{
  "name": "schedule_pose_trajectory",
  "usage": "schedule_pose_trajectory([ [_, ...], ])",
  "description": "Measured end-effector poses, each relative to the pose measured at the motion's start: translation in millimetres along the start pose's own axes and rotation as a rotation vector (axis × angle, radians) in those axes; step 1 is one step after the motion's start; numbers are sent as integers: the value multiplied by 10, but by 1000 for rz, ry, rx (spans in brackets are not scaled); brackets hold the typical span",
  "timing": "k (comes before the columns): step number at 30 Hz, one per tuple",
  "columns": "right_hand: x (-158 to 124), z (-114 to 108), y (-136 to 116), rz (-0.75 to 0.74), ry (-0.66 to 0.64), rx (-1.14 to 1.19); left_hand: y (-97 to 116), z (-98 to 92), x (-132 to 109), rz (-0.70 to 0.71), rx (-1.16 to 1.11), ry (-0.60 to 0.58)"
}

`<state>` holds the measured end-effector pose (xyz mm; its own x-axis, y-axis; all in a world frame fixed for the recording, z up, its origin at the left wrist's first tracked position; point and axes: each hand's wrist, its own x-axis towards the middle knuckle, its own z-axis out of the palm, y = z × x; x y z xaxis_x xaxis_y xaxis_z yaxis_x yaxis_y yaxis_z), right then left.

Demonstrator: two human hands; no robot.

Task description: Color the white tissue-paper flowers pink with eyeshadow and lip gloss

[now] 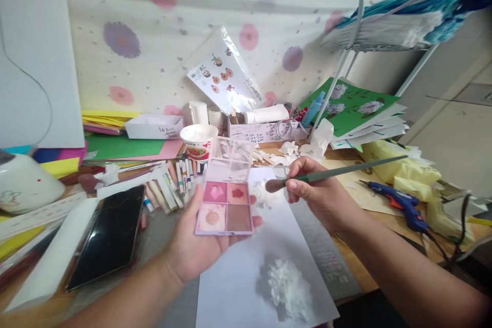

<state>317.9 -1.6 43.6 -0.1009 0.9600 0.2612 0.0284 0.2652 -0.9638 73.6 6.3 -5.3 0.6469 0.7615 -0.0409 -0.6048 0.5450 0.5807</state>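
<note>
In my left hand [192,246] rests an open makeup palette [226,208], its clear lid raised at the back. Its pans show pink, coral, pale and brown powder. My right hand [319,189] pinches a makeup brush [346,168] with a long dark green handle. The brush's brown bristles point left, just right of the palette and apart from it. Below both hands lies a white sheet [230,287]. A fluffy white paper flower [288,287] sits on its near end, and another white ruffled piece [265,195] is partly hidden behind the palette and brush.
A black tablet [107,236] lies at left beside several markers [188,171]. A paper noodle cup [199,138] stands behind the palette. At right are a blue glue gun [403,202] with its cord and crumpled yellow paper [407,169]. A rack [346,66] holds blue and white bundles.
</note>
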Motion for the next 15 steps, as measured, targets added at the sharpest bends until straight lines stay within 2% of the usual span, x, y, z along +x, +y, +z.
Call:
schedule_pose_trajectory([
  [2, 25, 204, 1, -11, -57, -37, -85, 44, -15, -74, -38, -19],
  [7, 83, 563, -13, -6, -152, -210, -180, 118, -29, -68, -167, -50],
  [11, 100, 631, -29, -22, -198, -358, -172, 85, -45, -121, -118, -117],
  [15, 123, 595, -72, -70, -239, -446, -176, 59, -49, -122, -125, -85],
])
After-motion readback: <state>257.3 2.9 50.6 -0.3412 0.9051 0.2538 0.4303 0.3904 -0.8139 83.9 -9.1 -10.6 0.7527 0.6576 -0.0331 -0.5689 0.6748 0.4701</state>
